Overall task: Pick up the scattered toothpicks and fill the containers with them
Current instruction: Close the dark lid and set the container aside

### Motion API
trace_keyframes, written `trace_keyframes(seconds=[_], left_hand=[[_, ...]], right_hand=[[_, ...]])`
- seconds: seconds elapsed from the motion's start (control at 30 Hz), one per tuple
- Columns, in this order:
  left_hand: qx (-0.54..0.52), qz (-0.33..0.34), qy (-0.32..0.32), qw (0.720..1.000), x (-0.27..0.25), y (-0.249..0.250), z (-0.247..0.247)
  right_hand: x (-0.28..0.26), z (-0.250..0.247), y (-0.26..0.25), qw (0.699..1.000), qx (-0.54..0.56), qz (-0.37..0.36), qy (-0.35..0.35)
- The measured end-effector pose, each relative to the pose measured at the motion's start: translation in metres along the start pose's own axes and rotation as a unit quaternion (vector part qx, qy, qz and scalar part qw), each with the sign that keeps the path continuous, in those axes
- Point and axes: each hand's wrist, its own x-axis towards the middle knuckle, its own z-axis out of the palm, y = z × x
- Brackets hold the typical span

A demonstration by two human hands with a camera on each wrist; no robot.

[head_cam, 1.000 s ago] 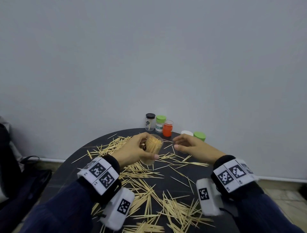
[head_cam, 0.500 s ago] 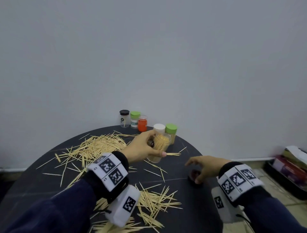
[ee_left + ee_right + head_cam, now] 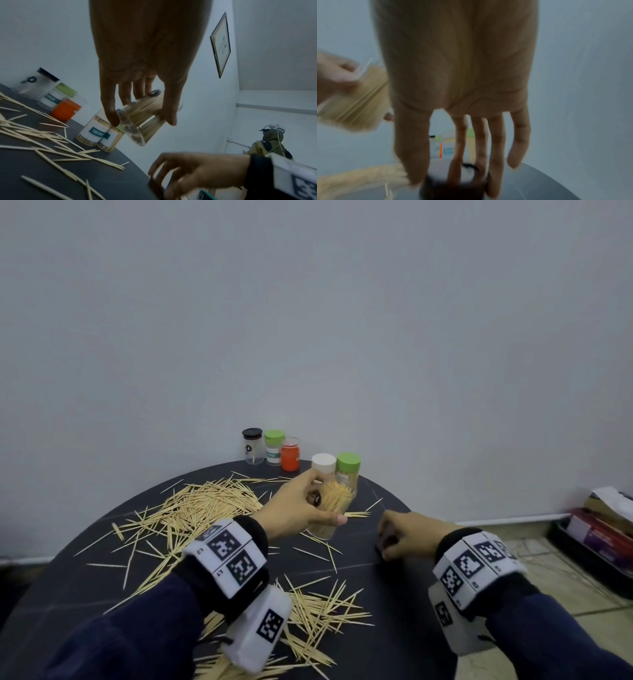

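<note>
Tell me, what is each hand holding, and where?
Left hand grips the clear toothpick-filled jar round its sides. Right hand grips a dark lid by its rim.

Five containers stand at the table's far edge, behind the scattered toothpicks.

Head cam: high, facing fwd/down over table toward wall. L-wrist cam: close under left hand, looking along fingers. R-wrist cam: same under right hand, blurred. All share full toothpick jar.
</note>
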Motion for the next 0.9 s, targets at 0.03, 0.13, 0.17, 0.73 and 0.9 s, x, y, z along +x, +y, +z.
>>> trace_keyframes(seconds=[0.03, 0.13, 0.17, 0.73, 0.9], left_hand=[[-0.006, -0.006, 0.008, 1.000, -0.001, -0.001, -0.003], [-0.019, -0.016, 0.017, 1.000, -0.004, -0.004, -0.013], [-0.020, -0.018, 0.016, 0.999, -0.005, -0.005, -0.016], [0.064, -0.001, 0.043, 0.997, -0.016, -0.014, -0.038], [0.105, 0.008, 0.068, 0.992, -0.015, -0.019, -0.038]], right_hand=[[0.001, -0.004, -0.005, 0.999, 0.037, -0.011, 0.026], [-0.001, -0.021, -0.027, 0.972, 0.189, -0.070, 0.118], [-0.003, -0.027, -0.036, 0.958, 0.228, -0.091, 0.147], [0.022, -0.034, -0.101, 0.925, 0.292, -0.213, 0.114], [0.025, -0.030, -0.102, 0.931, 0.284, -0.202, 0.110]])
